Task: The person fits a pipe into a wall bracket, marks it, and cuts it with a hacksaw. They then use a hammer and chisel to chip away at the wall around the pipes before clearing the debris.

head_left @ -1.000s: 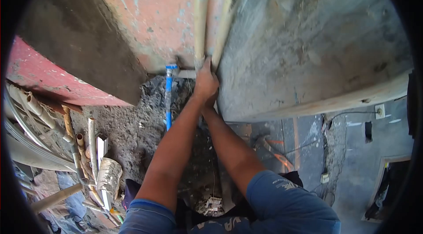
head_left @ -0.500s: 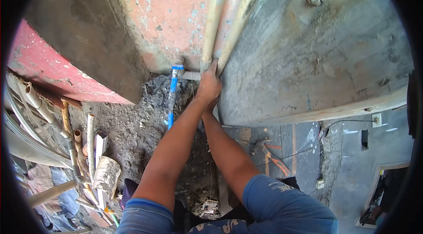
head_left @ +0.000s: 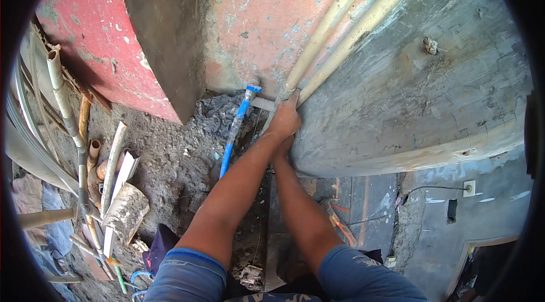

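Two cream plastic pipes point(head_left: 336, 23) run down the wall into the corner. At their lower end my left hand point(head_left: 285, 117) is closed around the left pipe near its joint, one finger lying up along it. Just below, my right hand point(head_left: 283, 147) is beside the lower part of that pipe; its fingers are hidden behind my left wrist and forearm. Left of my hands, a short grey-white pipe point(head_left: 263, 103) joins this pipe low at the wall. A blue-handled valve point(head_left: 253, 88) with a blue pipe point(head_left: 226, 157) below it stands next to that.
A concrete wall point(head_left: 397, 109) curves close on the right. A pink wall block point(head_left: 108, 35) juts out at left. Loose pipes and offcuts point(head_left: 113, 171) lie on rough soil point(head_left: 164, 160) at lower left. An orange-handled tool point(head_left: 343, 228) lies near my right arm.
The view has turned, so the pipes slant more to the right and more of the left side shows. My hands stay at the same pipe joint.
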